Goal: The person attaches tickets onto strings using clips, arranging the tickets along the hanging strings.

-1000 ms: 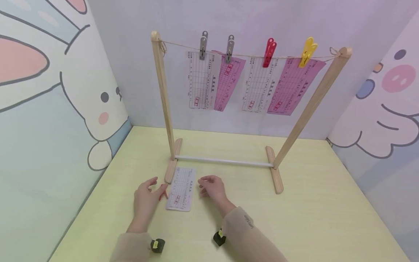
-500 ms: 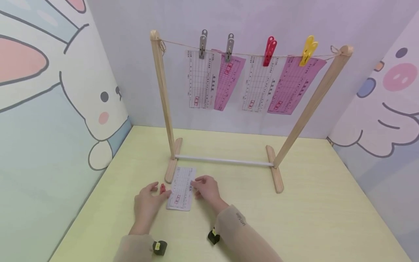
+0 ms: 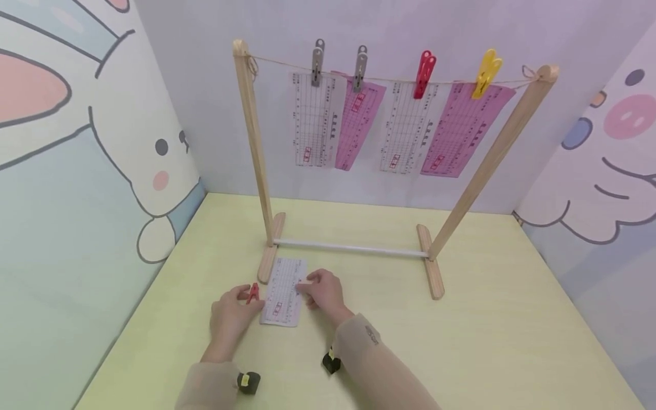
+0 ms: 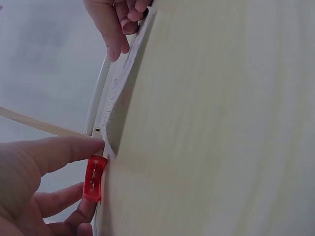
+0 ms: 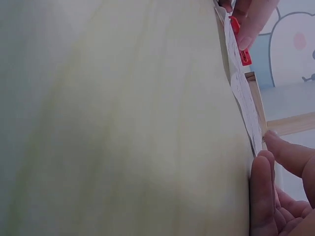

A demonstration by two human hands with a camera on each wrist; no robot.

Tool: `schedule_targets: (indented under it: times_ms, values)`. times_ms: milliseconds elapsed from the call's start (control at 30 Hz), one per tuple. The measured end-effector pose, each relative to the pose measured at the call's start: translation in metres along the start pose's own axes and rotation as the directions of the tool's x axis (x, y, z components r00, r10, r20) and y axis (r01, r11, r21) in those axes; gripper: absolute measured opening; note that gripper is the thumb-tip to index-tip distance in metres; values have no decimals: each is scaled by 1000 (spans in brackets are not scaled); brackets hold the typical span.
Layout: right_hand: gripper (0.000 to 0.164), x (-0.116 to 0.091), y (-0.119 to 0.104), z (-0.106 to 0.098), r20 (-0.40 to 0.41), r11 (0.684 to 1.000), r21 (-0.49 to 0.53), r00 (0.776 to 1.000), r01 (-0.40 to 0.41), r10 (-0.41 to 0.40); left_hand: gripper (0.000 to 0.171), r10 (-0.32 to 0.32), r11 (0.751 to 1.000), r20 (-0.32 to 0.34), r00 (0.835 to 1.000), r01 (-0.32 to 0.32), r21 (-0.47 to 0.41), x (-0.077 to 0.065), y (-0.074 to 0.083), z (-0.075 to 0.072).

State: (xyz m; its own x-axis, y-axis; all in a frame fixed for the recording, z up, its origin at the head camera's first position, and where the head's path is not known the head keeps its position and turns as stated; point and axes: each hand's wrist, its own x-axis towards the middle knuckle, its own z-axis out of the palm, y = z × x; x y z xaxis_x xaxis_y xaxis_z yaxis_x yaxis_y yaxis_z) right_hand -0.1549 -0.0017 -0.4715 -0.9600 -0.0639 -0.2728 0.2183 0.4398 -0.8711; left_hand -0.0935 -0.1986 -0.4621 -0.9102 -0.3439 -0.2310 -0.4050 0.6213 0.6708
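Note:
A white printed paper slip (image 3: 284, 291) lies by the left foot of a wooden drying rack, its near edge slightly raised from the table. My right hand (image 3: 326, 294) pinches the slip's right edge between thumb and forefinger. At the opposite edge is my left hand (image 3: 232, 314), its thumb tip touching the paper. Between that thumb and the bent fingers, the left hand holds a small red clothespin (image 4: 93, 178). The right wrist view shows the clothespin (image 5: 244, 55) partly behind the left thumb.
A string (image 3: 389, 80) spans the rack's posts. White and pink slips (image 3: 314, 122) hang from it by two grey clothespins (image 3: 360, 68), a red one (image 3: 425, 74) and a yellow one (image 3: 487, 74). A white bar (image 3: 351, 249) joins the rack's feet. Walls enclose the pale yellow table (image 3: 487, 319).
My right hand has moved left onto the paper's edge. My left thumb has come to the other edge. The red clothespin has turned within my left hand's fingers.

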Motion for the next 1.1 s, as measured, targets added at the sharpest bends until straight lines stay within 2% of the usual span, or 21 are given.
schedule_targets:
  times_ms: [133, 200, 400, 567, 700, 833, 1100]
  values:
    - [45, -1, -4, 0, -1, 992, -123, 1000, 21, -21, 57, 4, 1000, 17, 1000, -4, 15, 2, -1, -1]
    - [44, 0, -4, 0, -3, 989, -145, 1000, 20, -21, 57, 8, 1000, 20, 1000, -9, 22, 4, -2, -2]
    - [40, 1, -1, 1, -13, 995, -102, 1000, 16, -17, 47, 46, 999, 22, 999, -46, -5, 4, -4, -7]
    - [39, 0, 2, 0, -19, 995, -92, 999, 26, -28, 43, 27, 999, 49, 998, -25, -35, 3, -4, -11]
    - [40, -1, 5, 0, -21, 994, -105, 999, 44, -46, 41, 42, 998, 42, 998, -40, -41, 4, -5, -13]
    - [38, -2, 6, 1, -19, 993, -109, 999, 48, -50, 41, 58, 996, 30, 998, -56, -64, 6, -7, -13]
    - [33, -1, 6, 0, -10, 994, -99, 999, 36, -37, 46, 40, 996, 17, 999, -39, -86, 7, -12, -16]
